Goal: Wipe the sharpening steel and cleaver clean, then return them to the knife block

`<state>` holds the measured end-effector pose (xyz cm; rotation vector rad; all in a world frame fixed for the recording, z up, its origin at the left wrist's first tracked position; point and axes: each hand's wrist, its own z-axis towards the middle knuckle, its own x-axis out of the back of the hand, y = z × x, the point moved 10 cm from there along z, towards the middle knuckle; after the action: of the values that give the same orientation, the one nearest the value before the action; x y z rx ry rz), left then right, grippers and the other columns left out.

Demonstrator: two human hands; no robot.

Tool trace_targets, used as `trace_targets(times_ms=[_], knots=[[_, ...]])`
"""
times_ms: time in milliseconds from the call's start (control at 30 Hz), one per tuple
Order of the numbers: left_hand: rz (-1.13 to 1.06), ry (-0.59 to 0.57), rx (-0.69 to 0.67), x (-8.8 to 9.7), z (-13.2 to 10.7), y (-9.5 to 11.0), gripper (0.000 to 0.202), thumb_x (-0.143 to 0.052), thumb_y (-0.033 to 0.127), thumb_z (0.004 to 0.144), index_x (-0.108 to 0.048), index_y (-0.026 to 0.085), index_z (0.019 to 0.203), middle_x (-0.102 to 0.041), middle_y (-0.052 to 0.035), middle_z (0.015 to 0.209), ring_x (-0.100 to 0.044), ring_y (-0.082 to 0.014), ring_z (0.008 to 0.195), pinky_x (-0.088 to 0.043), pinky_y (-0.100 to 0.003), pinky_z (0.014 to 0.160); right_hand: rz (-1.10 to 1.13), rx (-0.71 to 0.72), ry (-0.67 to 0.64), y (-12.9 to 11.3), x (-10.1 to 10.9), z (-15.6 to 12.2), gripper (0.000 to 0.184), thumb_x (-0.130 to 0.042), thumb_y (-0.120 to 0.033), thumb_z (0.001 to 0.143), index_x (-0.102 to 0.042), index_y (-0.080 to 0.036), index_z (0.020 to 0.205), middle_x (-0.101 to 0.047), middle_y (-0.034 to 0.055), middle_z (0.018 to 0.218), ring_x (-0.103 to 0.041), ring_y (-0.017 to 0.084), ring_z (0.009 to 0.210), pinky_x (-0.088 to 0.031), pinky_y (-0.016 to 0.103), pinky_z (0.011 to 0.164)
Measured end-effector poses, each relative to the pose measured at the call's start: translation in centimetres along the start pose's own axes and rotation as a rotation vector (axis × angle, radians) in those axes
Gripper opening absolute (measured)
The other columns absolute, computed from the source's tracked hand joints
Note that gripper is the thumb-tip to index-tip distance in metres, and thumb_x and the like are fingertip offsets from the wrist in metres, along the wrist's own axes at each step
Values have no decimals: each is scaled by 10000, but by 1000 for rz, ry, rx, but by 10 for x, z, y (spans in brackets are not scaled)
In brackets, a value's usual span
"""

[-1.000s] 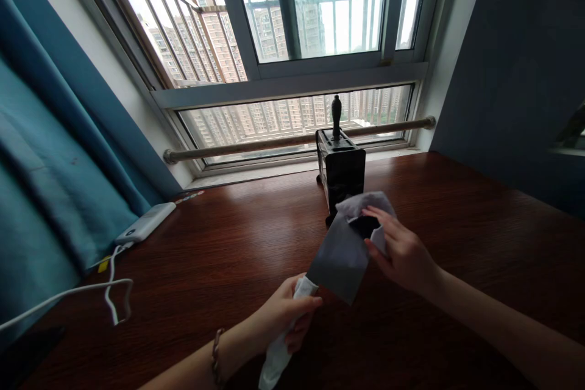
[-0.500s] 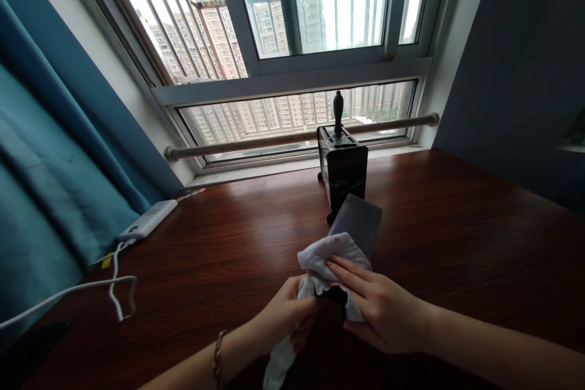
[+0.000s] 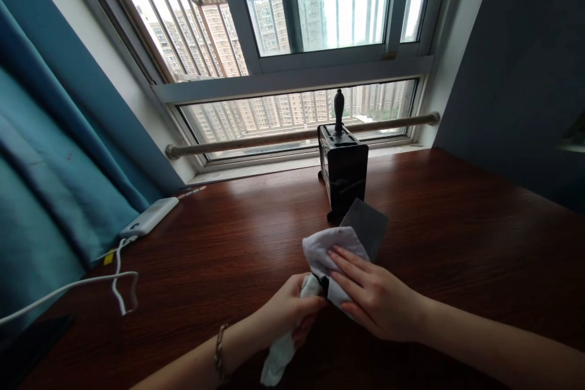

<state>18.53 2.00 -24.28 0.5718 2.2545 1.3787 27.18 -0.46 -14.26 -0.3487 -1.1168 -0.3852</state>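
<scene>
A cleaver [image 3: 368, 228] with a broad grey blade points away from me, its far end in front of the knife block. My left hand [image 3: 292, 308] is closed round its handle end, where a bit of black shows, with part of a white cloth [image 3: 320, 250] bunched in the same grip. The cloth's tail hangs below that hand. My right hand [image 3: 377, 292] presses the cloth against the blade with its fingers fairly straight and close together. Most of the handle and the near part of the blade are hidden.
A black knife block [image 3: 347, 177] stands behind the blade, a dark handle rising from its top. On the left of the wooden table [image 3: 247, 219] lie a white power strip [image 3: 150, 217] and a white cable [image 3: 68, 286]. A blue curtain [image 3: 59, 152] and barred window are beyond.
My right hand and the cloth have shifted slightly on the blade. The blade's far end has moved a little right and towards me. My left hand keeps its grip.
</scene>
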Motion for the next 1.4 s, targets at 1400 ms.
trace_targets(times_ms=[1400], knots=[[198,-84,72,-9,-7,2,231,-596,301,745,-447,170,861,-444,73,425,-364,-89,301,-324,-161,270,-46,-2,16,30,9,2,342,-390,-211,956,-513,-119,1262,-499,130,1264,-448,257,1175,-407,394,1016]])
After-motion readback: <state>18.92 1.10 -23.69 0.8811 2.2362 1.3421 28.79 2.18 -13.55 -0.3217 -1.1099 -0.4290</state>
